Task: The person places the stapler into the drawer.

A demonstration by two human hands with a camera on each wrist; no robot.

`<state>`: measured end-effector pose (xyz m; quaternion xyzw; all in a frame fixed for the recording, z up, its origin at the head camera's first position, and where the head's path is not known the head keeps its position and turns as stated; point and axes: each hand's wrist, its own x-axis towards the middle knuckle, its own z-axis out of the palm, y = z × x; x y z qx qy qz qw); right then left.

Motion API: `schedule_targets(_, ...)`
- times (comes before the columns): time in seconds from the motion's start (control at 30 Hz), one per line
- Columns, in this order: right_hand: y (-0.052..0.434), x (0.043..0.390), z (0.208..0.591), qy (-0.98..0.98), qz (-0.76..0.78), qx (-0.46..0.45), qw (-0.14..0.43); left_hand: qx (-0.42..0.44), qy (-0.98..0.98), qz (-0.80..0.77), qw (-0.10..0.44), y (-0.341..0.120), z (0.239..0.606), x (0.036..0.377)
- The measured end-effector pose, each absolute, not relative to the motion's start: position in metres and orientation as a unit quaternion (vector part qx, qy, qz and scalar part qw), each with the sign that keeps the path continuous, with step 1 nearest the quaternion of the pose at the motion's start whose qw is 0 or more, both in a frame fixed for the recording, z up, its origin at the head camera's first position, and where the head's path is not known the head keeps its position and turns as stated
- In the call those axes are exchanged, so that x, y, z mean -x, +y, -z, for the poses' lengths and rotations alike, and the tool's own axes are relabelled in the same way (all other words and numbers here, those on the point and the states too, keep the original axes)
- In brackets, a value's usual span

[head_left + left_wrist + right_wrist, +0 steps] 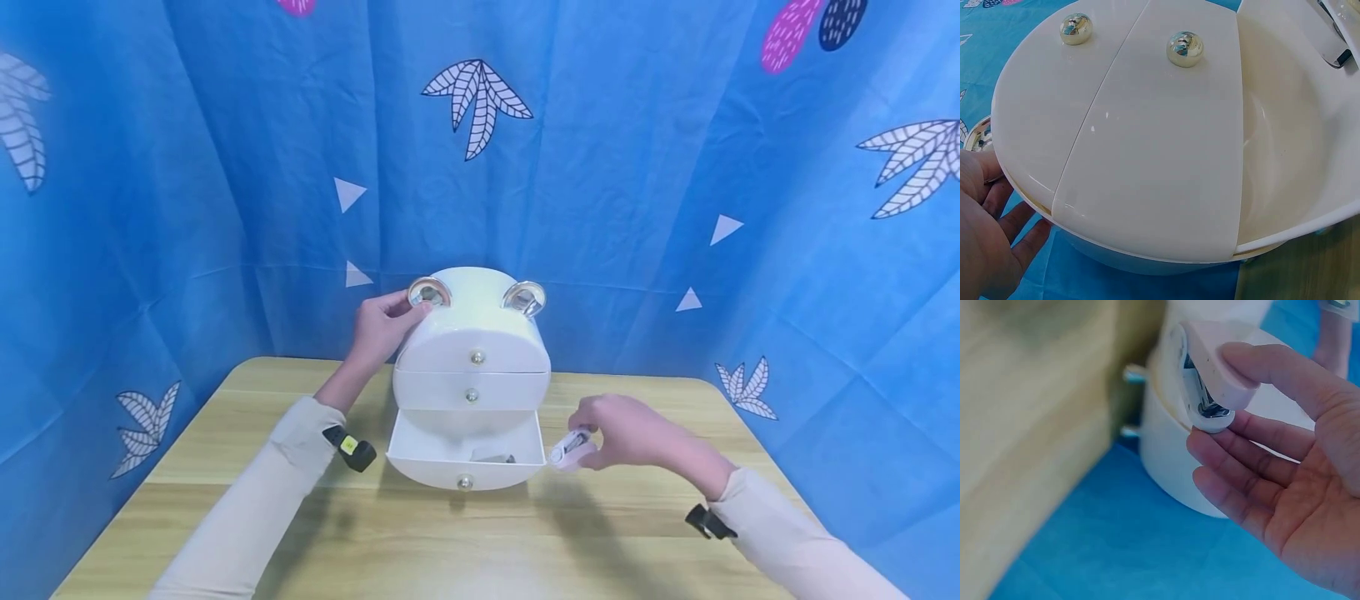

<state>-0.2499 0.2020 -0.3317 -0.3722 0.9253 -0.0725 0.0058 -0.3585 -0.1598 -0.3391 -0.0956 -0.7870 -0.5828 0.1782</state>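
The right hand (626, 433) pinches a pink nail clipper (570, 450), probably; it may slip beside the open drawer (465, 454) while the left hand (382, 325), fingers relaxed, steadies the white cabinet (472, 333).

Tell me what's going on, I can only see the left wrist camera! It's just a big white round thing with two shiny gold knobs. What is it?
Observer: It's a small white drawer box with two round ear-like mirrors on top, standing on a wooden table.
Operator: Is a drawer open?
Observer: Yes, the bottom drawer is pulled out, with a small item lying inside.
Operator: What's the other hand doing?
Observer: The right hand pinches a small pale pink clipper-like thing just right of the open drawer.
Operator: And my hand?
Observer: The left hand rests on the box's upper left side, by the left mirror.
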Motion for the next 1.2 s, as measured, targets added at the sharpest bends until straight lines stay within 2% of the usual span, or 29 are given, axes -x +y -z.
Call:
schedule_targets(0.23, 0.189, 0.253, 0.309, 0.932, 0.073, 0.353, -0.017, 0.091, -0.786, 0.586, 0.173, -0.159, 0.339, 0.356)
schedule_targets(0.47, 0.166, 0.263, 0.334, 0.928, 0.045, 0.366, -0.06, 0.076, -0.788, 0.591, 0.155, -0.159, 0.341, 0.353)
schedule_targets(0.7, 0.148, 0.269, 0.353, 0.938, 0.018, 0.336, -0.081, 0.082, -0.787, 0.589, 0.162, -0.157, 0.339, 0.354)
schedule_targets(1.2, 0.14, 0.279, 0.381, 0.93, 0.003, 0.349, -0.117, 0.081, -0.79, 0.583, 0.173, -0.157, 0.34, 0.352)
